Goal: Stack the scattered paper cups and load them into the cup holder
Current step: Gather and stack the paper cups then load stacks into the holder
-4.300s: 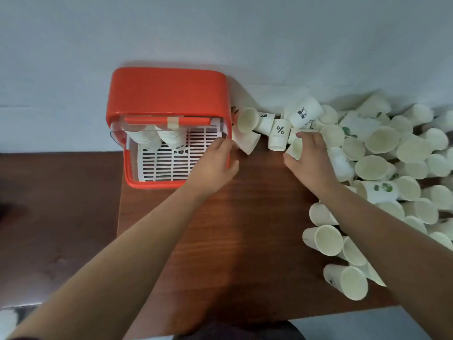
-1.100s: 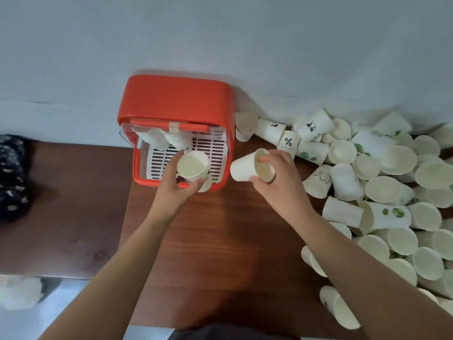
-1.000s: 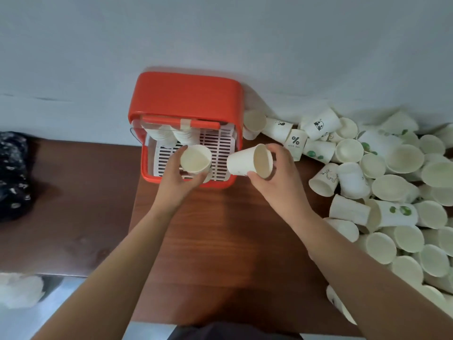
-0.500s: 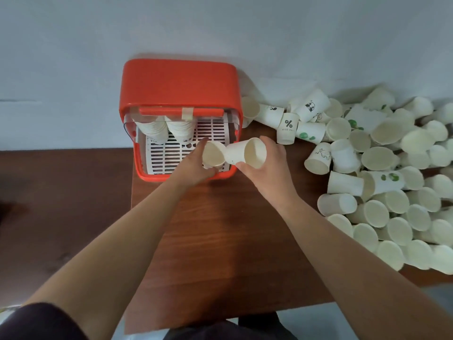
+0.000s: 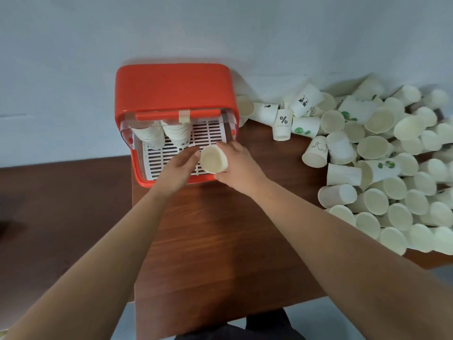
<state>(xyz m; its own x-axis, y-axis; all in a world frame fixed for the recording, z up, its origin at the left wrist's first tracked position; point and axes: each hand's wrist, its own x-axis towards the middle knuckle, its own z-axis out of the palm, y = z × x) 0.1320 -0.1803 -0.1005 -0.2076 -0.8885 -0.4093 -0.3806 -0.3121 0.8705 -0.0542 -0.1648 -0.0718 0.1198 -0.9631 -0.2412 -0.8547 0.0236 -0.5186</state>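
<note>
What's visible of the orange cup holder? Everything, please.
The cup holder is a glossy orange plastic box with rounded corners, at the back left of the table, against the wall. Its open front shows clear side panels and an orange bar with a tape strip. A white slotted tray forms the floor; two cup stacks stand inside at left. The left hand and right hand, holding a paper cup, are over its front lip; contact unclear.

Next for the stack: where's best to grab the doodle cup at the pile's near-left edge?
Likely pinch the rim, coming from the front-left: the doodle cup lies tilted on its side, mouth facing you, with nothing blocking that side.
</note>
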